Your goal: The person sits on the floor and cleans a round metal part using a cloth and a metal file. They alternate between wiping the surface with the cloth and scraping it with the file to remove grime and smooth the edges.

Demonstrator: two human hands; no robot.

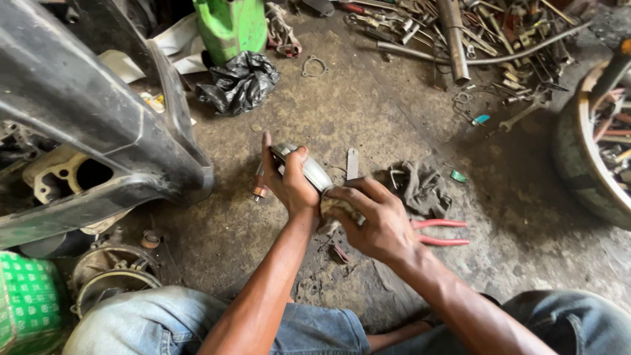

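Note:
A curved silver metal part [309, 171] is held between both hands above the dirty concrete floor. My left hand [288, 181] grips its upper end, thumb over the top. My right hand [371, 220] closes around its lower end, pressing what looks like a bit of worn abrasive or cloth against it. Red-handled pliers [439, 232] lie on the floor just right of my right hand. A small orange-tipped part [260, 190] lies left of my left hand.
A black motorcycle body panel [98, 125] fills the left. A dirty grey rag [420, 187], a flat metal strip [352, 163], a black plastic bag [240, 82], a green container [230, 26], a heap of tools and pipes [473, 33], a wheel rim [591, 158] and a green crate [26, 302] surround me.

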